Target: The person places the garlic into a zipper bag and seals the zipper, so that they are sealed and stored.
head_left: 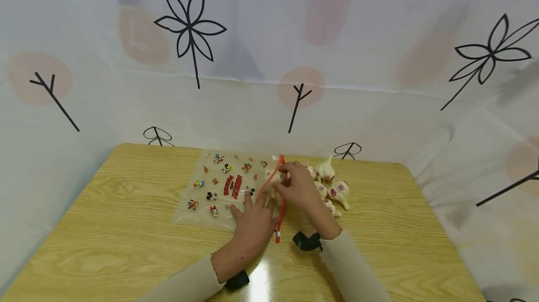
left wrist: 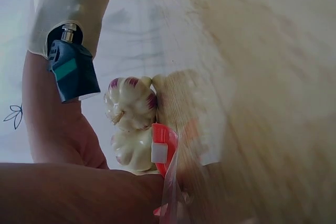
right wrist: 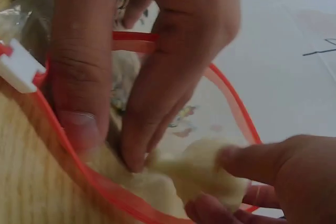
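A clear zip bag [head_left: 210, 182] printed with cartoon figures lies on the table, its red-edged mouth [right wrist: 239, 100] facing right and standing open in the right wrist view. My right hand [head_left: 300, 185] is at that mouth, its thumb and fingers pinching a pale garlic bulb [right wrist: 210, 177]. Spread over the bag near the opening is my left hand [head_left: 254, 224], fingers extended. In the right wrist view, the left fingers [right wrist: 84, 93] reach down at the red edge, with fingertips close to the bulb's stem. A white slider [left wrist: 159, 152] sits on the zip.
Several garlic bulbs [head_left: 339, 192] with purple marks are piled just right of the bag mouth, behind the right hand. The wooden table [head_left: 105, 227] meets a patterned white cloth [head_left: 252, 114] at its far edge. Dark devices [head_left: 306, 241] are strapped at both wrists.
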`<state>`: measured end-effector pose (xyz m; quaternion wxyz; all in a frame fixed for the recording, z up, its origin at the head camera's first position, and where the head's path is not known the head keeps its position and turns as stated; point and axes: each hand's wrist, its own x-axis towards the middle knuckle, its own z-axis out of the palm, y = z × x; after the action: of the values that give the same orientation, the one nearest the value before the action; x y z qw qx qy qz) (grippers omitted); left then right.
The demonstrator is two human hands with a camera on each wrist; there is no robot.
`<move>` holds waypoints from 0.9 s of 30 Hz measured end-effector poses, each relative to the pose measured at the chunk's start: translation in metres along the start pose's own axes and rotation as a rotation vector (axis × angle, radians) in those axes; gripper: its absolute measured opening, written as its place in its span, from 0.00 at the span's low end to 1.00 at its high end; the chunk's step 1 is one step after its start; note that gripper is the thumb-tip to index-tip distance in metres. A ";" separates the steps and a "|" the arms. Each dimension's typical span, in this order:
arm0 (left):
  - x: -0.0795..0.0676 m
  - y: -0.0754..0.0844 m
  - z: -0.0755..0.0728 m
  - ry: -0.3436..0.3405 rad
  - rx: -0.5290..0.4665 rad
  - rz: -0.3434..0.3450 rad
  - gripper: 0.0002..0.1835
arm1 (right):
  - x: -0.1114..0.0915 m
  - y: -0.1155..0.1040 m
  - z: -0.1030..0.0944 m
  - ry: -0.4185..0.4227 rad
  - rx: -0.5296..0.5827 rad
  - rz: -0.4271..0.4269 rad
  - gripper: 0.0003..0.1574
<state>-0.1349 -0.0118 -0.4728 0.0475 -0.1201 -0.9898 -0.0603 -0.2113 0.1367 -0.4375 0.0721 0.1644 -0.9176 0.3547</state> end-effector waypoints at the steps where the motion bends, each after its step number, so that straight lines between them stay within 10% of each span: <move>1: 0.000 0.000 0.000 -0.007 -0.001 -0.004 0.31 | 0.000 0.000 0.002 0.008 0.014 0.012 0.19; 13: -0.002 0.000 0.002 0.019 0.025 -0.003 0.32 | -0.001 0.001 0.022 0.006 0.096 0.042 0.10; 27: -0.003 -0.001 0.004 0.078 0.033 0.005 0.32 | 0.000 0.006 0.031 -0.064 -0.004 -0.141 0.10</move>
<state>-0.1327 -0.0125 -0.4774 0.0881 -0.1194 -0.9877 -0.0485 -0.2137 0.1199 -0.4648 0.0677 0.2396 -0.9063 0.3416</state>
